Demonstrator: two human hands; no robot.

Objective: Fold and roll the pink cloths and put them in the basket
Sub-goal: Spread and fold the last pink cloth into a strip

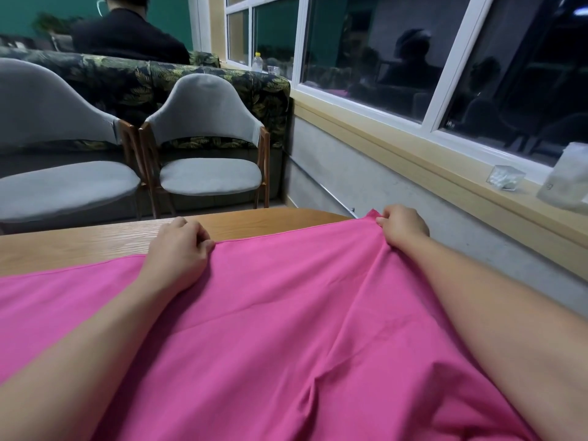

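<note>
A large pink cloth (pixel 270 313) lies spread over the wooden table (pixel 95 243) and covers most of it toward me. My left hand (pixel 178 249) grips the cloth's far edge near the middle, fingers curled round it. My right hand (pixel 402 227) pinches the far right corner at the table's right end, with creases running back from it. No basket is in view.
Two grey chairs (pixel 206 148) stand beyond the table's far edge, in front of a leaf-patterned sofa (pixel 133 81) where a person sits facing away. A grey wall and window sill (pixel 429 173) run along the right, with a small clear box (pixel 506 177) on the sill.
</note>
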